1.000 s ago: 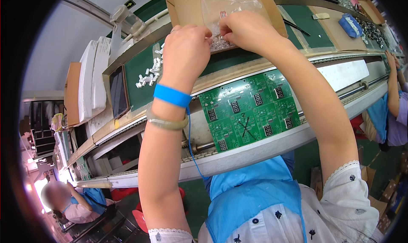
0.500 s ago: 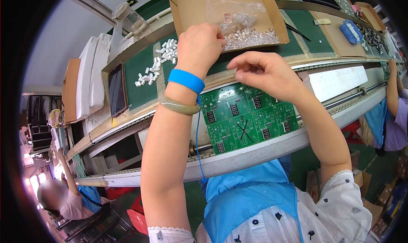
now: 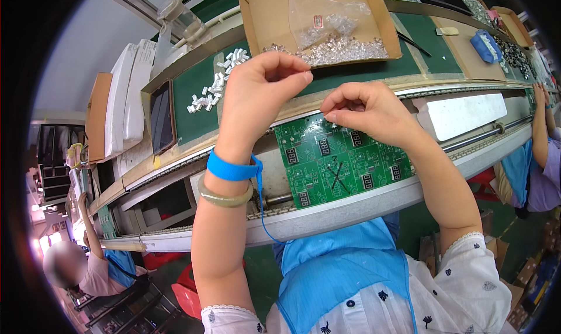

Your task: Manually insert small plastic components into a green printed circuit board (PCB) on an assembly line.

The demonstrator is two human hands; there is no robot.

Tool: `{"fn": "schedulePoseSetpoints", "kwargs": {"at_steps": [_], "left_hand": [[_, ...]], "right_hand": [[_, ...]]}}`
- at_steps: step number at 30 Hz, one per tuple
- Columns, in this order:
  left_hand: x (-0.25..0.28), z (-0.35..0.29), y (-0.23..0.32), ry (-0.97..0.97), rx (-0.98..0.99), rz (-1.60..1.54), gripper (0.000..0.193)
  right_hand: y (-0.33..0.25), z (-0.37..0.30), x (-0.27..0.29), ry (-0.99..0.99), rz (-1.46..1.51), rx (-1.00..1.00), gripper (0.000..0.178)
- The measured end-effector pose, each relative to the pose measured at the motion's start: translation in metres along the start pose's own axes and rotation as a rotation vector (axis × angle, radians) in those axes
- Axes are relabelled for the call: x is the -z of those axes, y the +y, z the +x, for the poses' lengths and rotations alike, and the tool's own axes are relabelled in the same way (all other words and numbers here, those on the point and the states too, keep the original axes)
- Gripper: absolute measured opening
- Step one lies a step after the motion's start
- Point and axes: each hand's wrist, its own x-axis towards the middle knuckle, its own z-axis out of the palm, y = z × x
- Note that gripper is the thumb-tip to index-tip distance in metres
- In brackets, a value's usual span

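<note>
My left hand (image 3: 257,94), with a blue wrist strap (image 3: 231,169) and a bangle at the wrist, hovers just in front of a cardboard box (image 3: 257,24). Its thumb and forefinger are pinched together; anything between them is too small to make out. Small clear parts (image 3: 345,50) lie heaped along the box's near side. My right hand (image 3: 374,109) is over the far edge of a green circuit board (image 3: 345,179), fingers curled against the thumb, whatever they hold being hidden. Several digit displays (image 3: 324,146) sit on the board, which rests across the conveyor rails.
White cylindrical parts (image 3: 204,100) are scattered on the green bench left of the box. Beyond the board to the right lies a white slab (image 3: 464,115). A clear plastic bag (image 3: 327,18) is inside the box. Other people work along the line at both sides.
My left hand has come back from the box's parts toward me and slightly left, its fingertips now pinched. My right hand has dropped a little closer to the board's far edge.
</note>
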Motion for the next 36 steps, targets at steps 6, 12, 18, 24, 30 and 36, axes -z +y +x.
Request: {"fn": "schedulePoseSetpoints", "kwargs": {"at_steps": [6,12,18,24,30,36], "left_hand": [[0.008,-0.026,-0.011,-0.056,0.150,-0.160,0.015],[0.011,-0.039,-0.028,-0.151,0.274,-0.289,0.015],[0.010,-0.042,-0.033,-0.202,0.236,-0.405,0.013],[0.009,-0.047,-0.035,-0.162,0.246,-0.408,0.012],[0.011,-0.047,-0.035,-0.171,0.290,-0.427,0.011],[0.012,-0.047,-0.036,-0.143,0.306,-0.407,0.013]], "right_hand": [[-0.002,0.000,-0.001,-0.003,-0.046,-0.022,0.012],[0.004,-0.001,-0.004,0.032,-0.256,0.090,0.013],[0.007,0.000,-0.007,0.043,-0.569,0.291,0.013],[0.007,0.000,-0.008,0.049,-0.630,0.330,0.013],[0.010,-0.001,-0.009,0.049,-0.700,0.375,0.011],[0.011,-0.003,-0.014,0.066,-0.817,0.431,0.009]]}}
